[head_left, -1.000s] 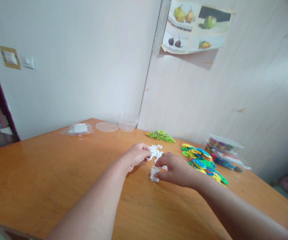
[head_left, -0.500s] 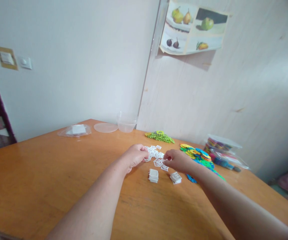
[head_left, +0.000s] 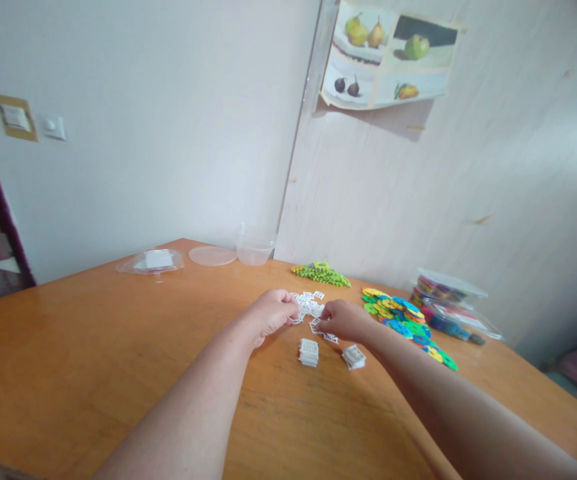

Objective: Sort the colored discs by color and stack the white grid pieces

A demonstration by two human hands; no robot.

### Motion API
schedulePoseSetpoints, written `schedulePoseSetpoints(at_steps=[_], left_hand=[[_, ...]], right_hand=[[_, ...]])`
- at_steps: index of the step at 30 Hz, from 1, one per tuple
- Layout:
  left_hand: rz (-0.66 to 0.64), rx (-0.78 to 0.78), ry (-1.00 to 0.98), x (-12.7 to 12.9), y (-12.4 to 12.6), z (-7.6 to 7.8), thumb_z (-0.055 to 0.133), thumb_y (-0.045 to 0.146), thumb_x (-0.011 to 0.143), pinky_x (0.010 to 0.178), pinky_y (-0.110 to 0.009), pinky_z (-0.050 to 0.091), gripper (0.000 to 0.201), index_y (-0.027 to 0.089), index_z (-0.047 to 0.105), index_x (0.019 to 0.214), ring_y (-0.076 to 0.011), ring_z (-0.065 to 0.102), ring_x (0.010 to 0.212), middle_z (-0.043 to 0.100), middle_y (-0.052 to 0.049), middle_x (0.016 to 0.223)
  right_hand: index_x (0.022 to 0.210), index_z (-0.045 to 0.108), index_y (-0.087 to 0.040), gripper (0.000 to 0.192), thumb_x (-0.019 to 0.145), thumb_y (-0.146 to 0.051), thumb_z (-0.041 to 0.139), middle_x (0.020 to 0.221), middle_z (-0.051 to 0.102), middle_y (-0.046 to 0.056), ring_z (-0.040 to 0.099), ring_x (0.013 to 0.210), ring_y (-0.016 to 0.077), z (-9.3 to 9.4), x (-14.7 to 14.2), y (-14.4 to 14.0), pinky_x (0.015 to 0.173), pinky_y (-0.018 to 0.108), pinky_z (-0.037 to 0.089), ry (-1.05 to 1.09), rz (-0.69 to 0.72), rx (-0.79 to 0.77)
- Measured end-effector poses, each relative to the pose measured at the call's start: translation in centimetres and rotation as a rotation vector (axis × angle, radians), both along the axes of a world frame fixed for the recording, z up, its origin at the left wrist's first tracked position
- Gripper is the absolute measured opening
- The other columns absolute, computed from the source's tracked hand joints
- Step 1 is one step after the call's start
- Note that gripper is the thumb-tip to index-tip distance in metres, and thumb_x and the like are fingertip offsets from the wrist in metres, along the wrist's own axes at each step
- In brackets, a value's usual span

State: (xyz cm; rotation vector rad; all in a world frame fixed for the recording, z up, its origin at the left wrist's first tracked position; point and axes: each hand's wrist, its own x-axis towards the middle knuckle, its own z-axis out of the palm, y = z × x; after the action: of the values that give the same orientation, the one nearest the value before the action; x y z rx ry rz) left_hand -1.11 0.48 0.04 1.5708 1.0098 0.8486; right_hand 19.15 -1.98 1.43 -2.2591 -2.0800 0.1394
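Loose white pieces point(head_left: 309, 306) are flanked by the left hand point(head_left: 272, 315) and the right hand point(head_left: 344, 321).
The fingers of both hands are curled in at the pile's edges; whether a piece is gripped by either cannot be told. Nearer than the hands, one white stack point(head_left: 309, 353) is set between them, a second stack point(head_left: 353, 357) beside the right wrist. Coloured discs point(head_left: 399, 312) are spread right of the right hand; green pieces point(head_left: 321, 274) are heaped beyond both.

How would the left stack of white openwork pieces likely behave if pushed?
The left stack of white openwork pieces might slide apart, since its side shows separate layers. Each piece is probably light, looking thin and openwork. Rolling seems unlikely: the stack looks squarish and rests on the brown table.
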Motion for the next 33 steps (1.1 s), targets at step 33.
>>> schedulePoseSetpoints(at_steps=[33], left_hand=[[-0.002,-0.001,0.0,0.0,-0.4,0.4,0.063,0.027,0.072,0.063,-0.024,0.043,0.014,0.016,0.061,0.081,-0.0146,0.06,0.069,0.07,-0.005,0.077]], right_hand=[[0.081,0.064,-0.02,0.014,0.077,-0.032,0.059,0.076,0.067,0.001,0.058,0.067,0.0139,2.4,-0.3,-3.9,0.055,0.023,0.035,0.147,0.169,0.053]])
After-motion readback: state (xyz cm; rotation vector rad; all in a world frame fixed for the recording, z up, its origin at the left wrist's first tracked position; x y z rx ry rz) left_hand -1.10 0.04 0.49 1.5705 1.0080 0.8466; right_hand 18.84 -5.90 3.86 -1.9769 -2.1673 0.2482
